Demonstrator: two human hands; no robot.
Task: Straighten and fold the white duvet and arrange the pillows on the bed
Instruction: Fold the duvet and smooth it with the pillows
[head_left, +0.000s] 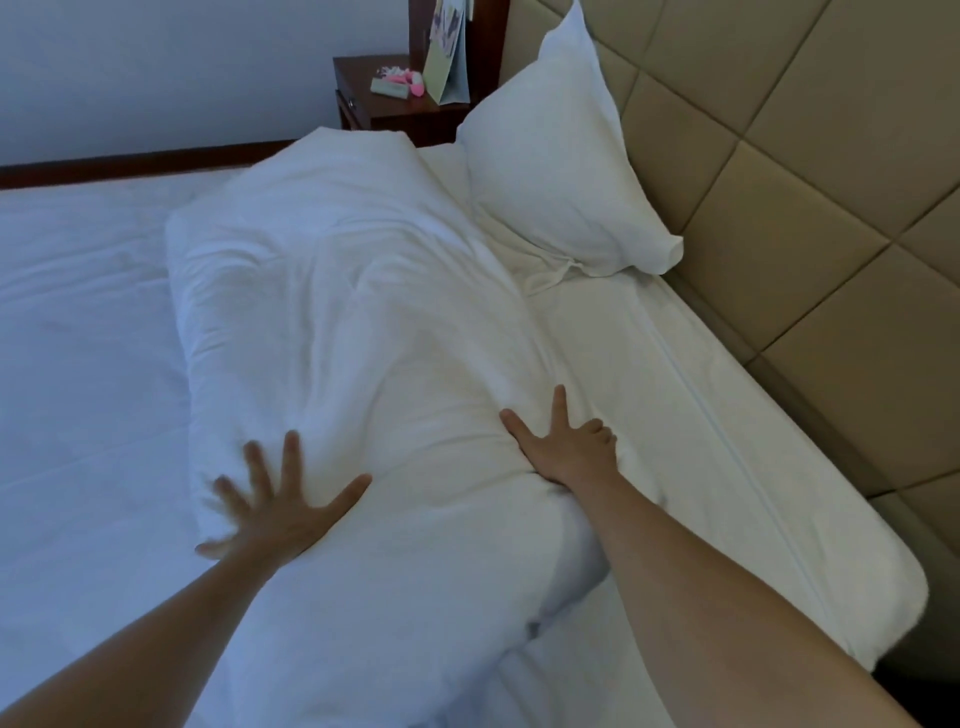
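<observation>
Left hand (280, 512): fingers spread wide, palm flat on the near left part of the folded white duvet (353, 332), gripping nothing; slightly motion-blurred. Right hand (563, 449): thumb and index finger splayed on the duvet's right edge; remaining fingers curl down at the fold, possibly pinching fabric, but I cannot tell for certain. The two hands sit well apart, one on each side of the bundle.

Duvet: a long wrinkled roll on the bed (78, 338), its long axis running from the near edge away toward the far side and the nightstand (374, 98). One white pillow (556, 156) leans tilted against the padded headboard (805, 182), just beside the duvet's far right end.

Card (448, 67) and pink items on the nightstand; any writing is too small to read.
</observation>
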